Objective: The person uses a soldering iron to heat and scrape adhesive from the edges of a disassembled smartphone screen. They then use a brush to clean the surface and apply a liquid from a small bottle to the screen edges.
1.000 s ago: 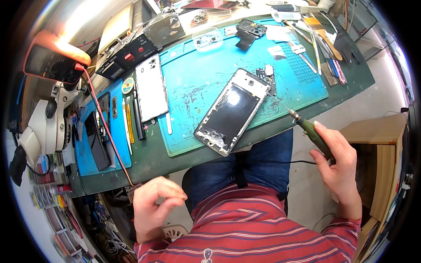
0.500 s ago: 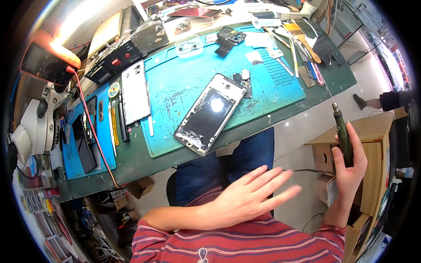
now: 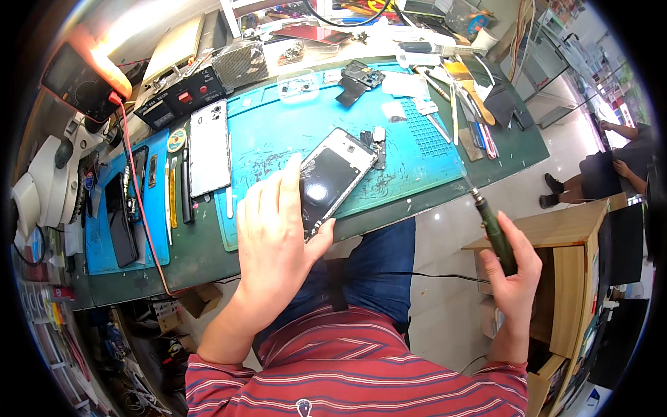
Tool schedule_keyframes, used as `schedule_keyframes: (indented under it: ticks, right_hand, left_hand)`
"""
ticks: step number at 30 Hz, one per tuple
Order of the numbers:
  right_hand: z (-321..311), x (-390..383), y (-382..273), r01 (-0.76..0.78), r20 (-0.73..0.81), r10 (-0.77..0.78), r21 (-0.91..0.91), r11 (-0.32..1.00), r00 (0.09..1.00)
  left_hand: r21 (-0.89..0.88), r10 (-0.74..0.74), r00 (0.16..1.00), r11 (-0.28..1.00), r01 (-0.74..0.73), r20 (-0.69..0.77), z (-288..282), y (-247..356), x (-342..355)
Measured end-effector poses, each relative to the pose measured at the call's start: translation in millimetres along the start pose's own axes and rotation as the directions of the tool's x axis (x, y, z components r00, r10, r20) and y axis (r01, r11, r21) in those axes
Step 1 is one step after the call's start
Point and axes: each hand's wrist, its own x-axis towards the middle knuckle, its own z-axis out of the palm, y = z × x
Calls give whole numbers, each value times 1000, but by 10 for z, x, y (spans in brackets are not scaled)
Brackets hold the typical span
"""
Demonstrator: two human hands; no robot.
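My left hand grips the lower end of a phone frame with dark screen, fingers along its left side and thumb at the near edge, hiding part of it. The frame rests on the blue mat, beside a small circuit board. My right hand is closed on a green-handled soldering iron, held off the bench's near edge at the right, tip pointing up-left. A white phone back panel lies left of the frame. A dark flexible part lies farther back.
An orange multimeter with red lead and a white microscope stand left. A second mat holds phones. Tools crowd the back right. A wooden cabinet stands right; behind it another person sits, partly visible.
My left hand has moved up from over my lap onto the phone frame. The soldering iron swung right, then came back left. More of the other person has come into view at right.
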Motion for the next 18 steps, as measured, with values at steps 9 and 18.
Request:
schedule_keyframes:
  ticks: [9,18]
  right_hand:
    - [298,404,-312,329,298,-318,16,944,900]
    - [712,1055,-744,592,485,-493,-66,803,723]
  left_hand:
    - [-92,-65,992,994,55,-108,-119,-288,-353]
    - [-44,-108,971,994,101,-213,1,-336,-447]
